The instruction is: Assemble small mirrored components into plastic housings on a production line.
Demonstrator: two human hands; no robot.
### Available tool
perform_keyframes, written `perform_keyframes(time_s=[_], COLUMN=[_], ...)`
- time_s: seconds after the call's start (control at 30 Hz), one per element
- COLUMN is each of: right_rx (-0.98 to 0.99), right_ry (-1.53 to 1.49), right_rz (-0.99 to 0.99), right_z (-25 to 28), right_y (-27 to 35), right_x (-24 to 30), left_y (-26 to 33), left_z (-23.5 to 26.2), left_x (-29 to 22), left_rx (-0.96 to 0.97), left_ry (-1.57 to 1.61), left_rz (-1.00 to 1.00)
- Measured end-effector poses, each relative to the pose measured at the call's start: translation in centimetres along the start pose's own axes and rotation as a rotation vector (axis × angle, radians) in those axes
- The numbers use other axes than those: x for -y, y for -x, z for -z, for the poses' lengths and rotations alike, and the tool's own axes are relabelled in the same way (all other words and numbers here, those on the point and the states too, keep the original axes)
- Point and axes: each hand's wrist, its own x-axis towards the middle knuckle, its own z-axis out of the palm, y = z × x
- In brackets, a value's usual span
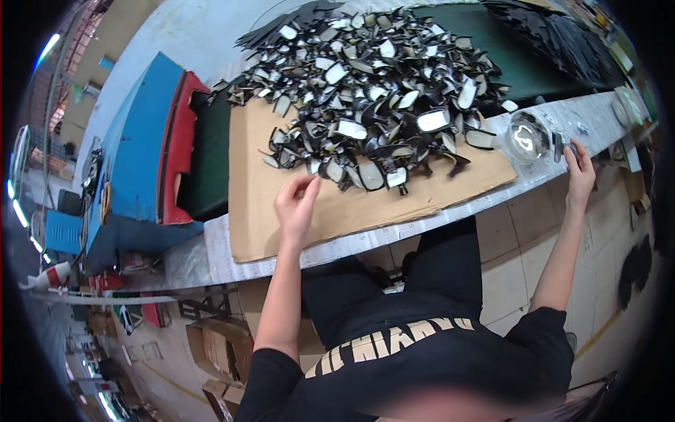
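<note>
A big heap of small curved black pieces with pale, rounded flat faces (351, 129) covers much of a brown cardboard sheet (337, 218). At the heap's front left edge is my left hand (295, 207), its fingers curled and thumb drawn in. Whatever those fingers hold, if anything, is too small to make out. Farther right, my right hand (580, 172) reaches over the bench with its fingertips drawn together beside a narrow dark piece (557, 148). A round clear bowl (527, 138) stands just left of that piece. What the right fingertips pinch is unclear.
A blue and red machine housing (144, 141) flanks a dark green belt (209, 162) on the left. Black flat strips (555, 42) lie stacked at the far right. The bench's front edge (394, 233) runs before me; an open cardboard box (219, 348) sits on the floor below.
</note>
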Motion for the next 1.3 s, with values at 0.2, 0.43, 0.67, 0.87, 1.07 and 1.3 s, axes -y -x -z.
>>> perform_keyframes(time_s=[0.2, 0.43, 0.67, 0.87, 1.07, 1.3], right_rx=[0.113, 0.164, 0.306, 0.447, 0.663, 1.072], right_ry=[-0.124, -0.135, -0.324, -0.498, -0.823, -0.927], right_rz=[0.009, -0.061, -0.201, -0.334, -0.716, -0.882], right_z=[-2.6, -3.4, -8.9, -14.1, -17.5, -22.7], right_y=[4.5, 8.8, 12.7, 16.7, 21.2, 25.8], right_x=[2.8, 4.7, 4.6, 5.6, 6.9, 8.1], left_y=[-7.4, -6.7, -2.2, -0.1, 2.6, 3.0], left_z=[-5.5, -7.4, -6.7, -4.4, -2.3, -2.7], left_x=[-3.3, -0.4, -0.7, -0.2, 0.8, 0.8], left_rx=[0.028, 0.091, -0.018, -0.093, -0.164, -0.163], left_ry=[-0.411, -0.642, -0.546, -0.496, -0.445, -0.453], left_rz=[-0.452, -0.377, -0.377, -0.318, -0.25, -0.277])
